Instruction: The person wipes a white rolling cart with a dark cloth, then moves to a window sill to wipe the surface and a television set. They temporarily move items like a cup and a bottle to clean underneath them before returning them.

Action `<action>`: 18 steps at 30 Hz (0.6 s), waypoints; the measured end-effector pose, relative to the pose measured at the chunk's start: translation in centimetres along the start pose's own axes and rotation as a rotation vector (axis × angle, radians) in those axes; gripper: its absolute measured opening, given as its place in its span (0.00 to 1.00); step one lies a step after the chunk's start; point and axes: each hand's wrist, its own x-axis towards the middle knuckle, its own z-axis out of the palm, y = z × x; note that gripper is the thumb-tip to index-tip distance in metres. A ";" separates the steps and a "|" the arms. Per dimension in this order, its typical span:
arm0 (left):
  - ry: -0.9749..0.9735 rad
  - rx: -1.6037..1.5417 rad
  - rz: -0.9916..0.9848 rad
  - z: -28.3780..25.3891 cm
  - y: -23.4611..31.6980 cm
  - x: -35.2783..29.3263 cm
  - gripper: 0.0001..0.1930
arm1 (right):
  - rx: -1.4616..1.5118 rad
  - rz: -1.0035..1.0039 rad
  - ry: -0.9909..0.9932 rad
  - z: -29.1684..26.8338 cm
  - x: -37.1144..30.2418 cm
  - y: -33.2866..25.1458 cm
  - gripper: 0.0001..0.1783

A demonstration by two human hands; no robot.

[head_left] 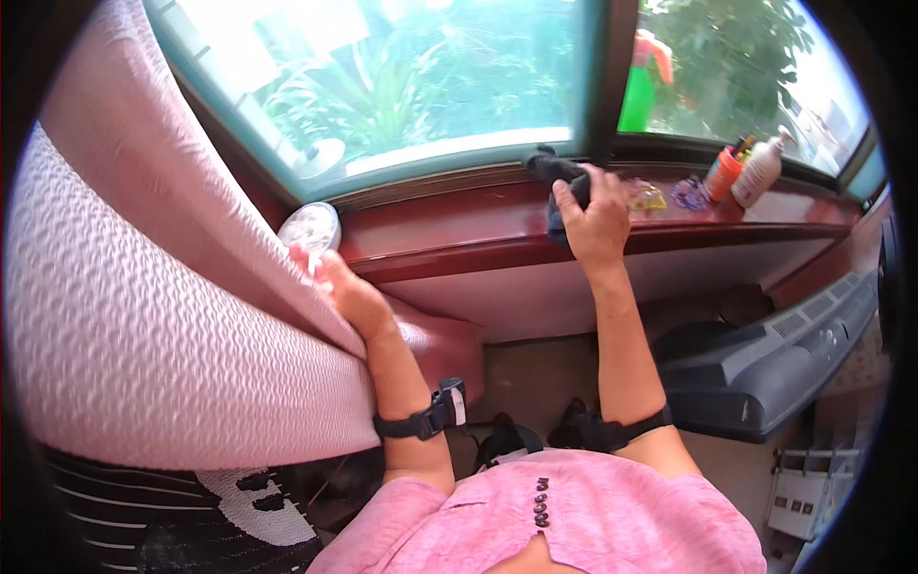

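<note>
My right hand (pixel 598 215) is closed on a black cloth (pixel 557 196), which bunches against the red-brown window sill (pixel 430 230) beneath the window frame. At the sill's left end my left hand (pixel 344 287) has its fingers bent beside the edge of the pink curtain (pixel 191 258). Right above those fingertips is a round white tub (pixel 311 228). A small whitish bit shows between the fingers, but I cannot make out what they grip. Black straps (pixel 426 421) go round both my forearms.
To the right on the sill lie a yellow clip (pixel 647 196) and purple hair ties (pixel 690 193), beside an orange cup (pixel 724 174) holding slim items and a white pump bottle (pixel 762 172). A green bottle (pixel 638 100) shows at the window. A dark bulky appliance (pixel 765 359) juts in at right.
</note>
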 end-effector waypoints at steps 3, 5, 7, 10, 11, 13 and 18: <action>0.097 0.111 0.082 -4.8 -0.1 3.1 0.26 | -0.337 -0.024 -0.261 3.9 -1.2 1.2 0.28; 0.129 0.322 0.209 -6.5 -0.6 4.7 0.27 | -0.366 -0.126 -0.166 5.2 -1.3 1.7 0.28; 0.051 0.411 0.165 -7.3 -1.5 5.6 0.26 | -0.303 -0.079 -0.257 6.0 -1.4 1.1 0.29; -0.017 0.294 0.076 -7.4 -3.2 6.2 0.26 | -0.199 -0.164 -0.346 8.0 -1.9 -1.8 0.27; -0.027 0.379 0.110 -7.5 -3.8 6.5 0.25 | -0.137 -0.242 -0.379 9.0 -2.7 -3.2 0.26; -0.138 0.645 0.143 -8.2 -4.7 7.3 0.22 | -0.017 -0.334 -0.411 10.9 -3.6 -5.6 0.21; -0.343 0.549 -0.314 -10.0 -6.4 9.7 0.19 | 0.442 -0.116 -0.551 11.0 -2.8 -6.6 0.15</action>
